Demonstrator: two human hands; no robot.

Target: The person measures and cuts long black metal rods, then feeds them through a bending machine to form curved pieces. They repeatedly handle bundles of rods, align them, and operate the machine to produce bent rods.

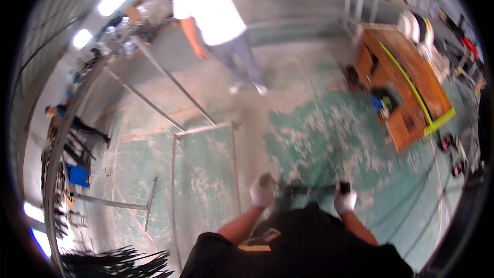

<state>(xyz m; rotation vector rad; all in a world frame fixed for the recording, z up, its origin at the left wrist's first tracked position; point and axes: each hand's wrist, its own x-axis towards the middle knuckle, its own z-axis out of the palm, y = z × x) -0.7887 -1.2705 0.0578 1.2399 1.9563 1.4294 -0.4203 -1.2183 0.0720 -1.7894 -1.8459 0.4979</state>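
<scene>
Both my hands wear white gloves and are held in front of my black shirt, closed around a dark bar-like thing [304,190]. It runs roughly level between them, and blur hides its exact kind. My left hand [261,194] grips its left end, where a roundish grey-brown part [266,179] shows at the top of the glove. At the right end, my right hand [345,201] is wrapped below a black blocky part [343,187]. Beneath the bar is the worn green floor [314,134].
A metal frame [174,175] stands on the floor to my left, with long bars [154,100] beyond it. Black strips [118,263] lie at lower left. A wooden desk [411,67] stands at right. A person in a white shirt [211,10] stands ahead; another person [77,121] is far left.
</scene>
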